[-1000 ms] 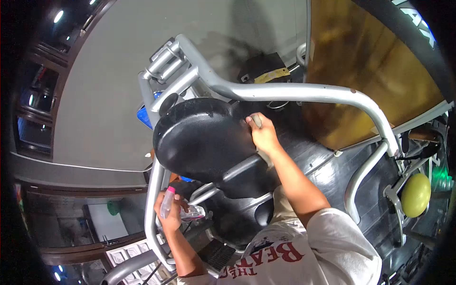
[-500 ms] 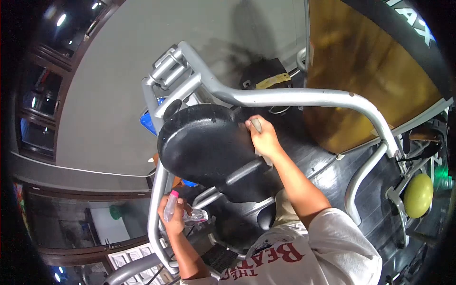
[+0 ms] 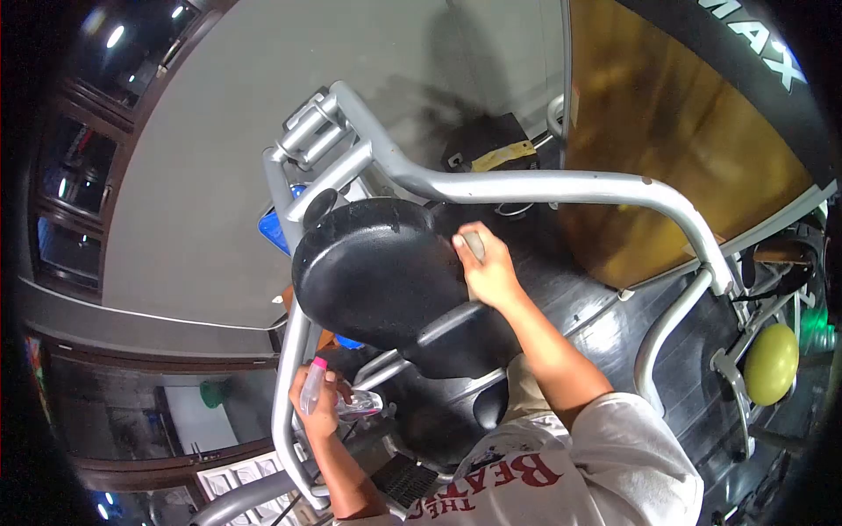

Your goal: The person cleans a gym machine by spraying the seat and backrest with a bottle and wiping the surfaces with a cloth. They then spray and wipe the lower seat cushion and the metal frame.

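Observation:
My left hand (image 3: pixel 317 403) is closed round a clear spray bottle (image 3: pixel 361 403) with a pink-tipped nozzle, low on the left beside the machine's silver frame. My right hand (image 3: pixel 489 270) presses a greyish cloth (image 3: pixel 474 245) against the right edge of a black padded backrest (image 3: pixel 377 276). Only small parts of the cloth show between the fingers and under the palm. Just below the backrest lies a second black pad (image 3: pixel 465 342), in front of my body.
A thick silver tube (image 3: pixel 561 186) arches over the pads and bends down at the right. Behind it stand a black box (image 3: pixel 487 136) with a yellow strip and a large brown panel (image 3: pixel 684 149). A yellow-green ball (image 3: pixel 772 364) sits at far right.
My right hand with the cloth has shifted slightly down along the backrest's edge. The left hand keeps its hold on the spray bottle, and the view has tilted a little.

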Action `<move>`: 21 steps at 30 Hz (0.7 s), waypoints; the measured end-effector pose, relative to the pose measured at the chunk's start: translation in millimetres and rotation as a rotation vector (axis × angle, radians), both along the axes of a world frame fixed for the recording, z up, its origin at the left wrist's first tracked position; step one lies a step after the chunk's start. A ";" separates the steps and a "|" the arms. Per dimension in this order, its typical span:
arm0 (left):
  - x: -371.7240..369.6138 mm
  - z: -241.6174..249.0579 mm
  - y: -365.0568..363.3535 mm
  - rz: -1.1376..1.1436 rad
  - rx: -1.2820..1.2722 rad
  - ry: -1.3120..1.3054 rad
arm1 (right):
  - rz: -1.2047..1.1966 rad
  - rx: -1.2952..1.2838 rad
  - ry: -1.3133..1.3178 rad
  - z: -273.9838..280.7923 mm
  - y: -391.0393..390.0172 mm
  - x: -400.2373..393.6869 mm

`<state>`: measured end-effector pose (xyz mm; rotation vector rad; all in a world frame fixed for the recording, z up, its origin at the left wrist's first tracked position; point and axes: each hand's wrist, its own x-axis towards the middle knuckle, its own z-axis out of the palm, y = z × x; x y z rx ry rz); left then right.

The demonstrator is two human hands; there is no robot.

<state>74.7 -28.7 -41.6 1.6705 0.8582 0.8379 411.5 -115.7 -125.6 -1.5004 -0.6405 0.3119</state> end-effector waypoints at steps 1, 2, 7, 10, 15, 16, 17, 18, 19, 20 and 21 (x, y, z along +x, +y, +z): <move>2.7 1.1 0.3 0.019 -0.003 0.019 | 0.054 -0.053 0.069 -5.0 -8.1 -4.3; 4.6 2.5 0.4 0.039 -0.006 0.039 | 0.054 -0.038 0.074 -7.4 -11.5 -8.5; 11.2 8.0 -3.4 0.027 0.021 0.061 | -0.063 0.105 -0.043 3.9 26.0 7.2; 4.1 9.3 -6.7 0.006 0.037 0.052 | -0.054 0.138 -0.090 11.6 40.9 17.6; 8.9 8.6 -3.6 0.005 0.055 0.033 | 0.079 0.045 0.023 10.6 -5.7 -4.6; 9.1 9.4 -2.6 0.004 0.055 0.045 | 0.070 0.017 0.037 13.1 -5.5 -5.5; 8.2 10.5 -2.2 0.004 0.055 0.057 | 0.062 -0.010 0.052 17.2 -4.2 -7.2; 7.3 10.8 -1.8 0.005 0.056 0.070 | 0.028 0.022 0.009 19.6 2.3 -5.3; 7.3 10.0 -1.3 0.015 0.055 0.069 | -0.006 0.054 -0.034 23.3 13.0 1.0; 6.8 9.0 -1.6 0.025 0.053 0.073 | -0.040 0.084 -0.073 26.6 25.0 7.8; 3.0 9.5 -4.1 0.038 0.048 0.084 | -0.098 0.241 -0.173 24.9 43.2 14.4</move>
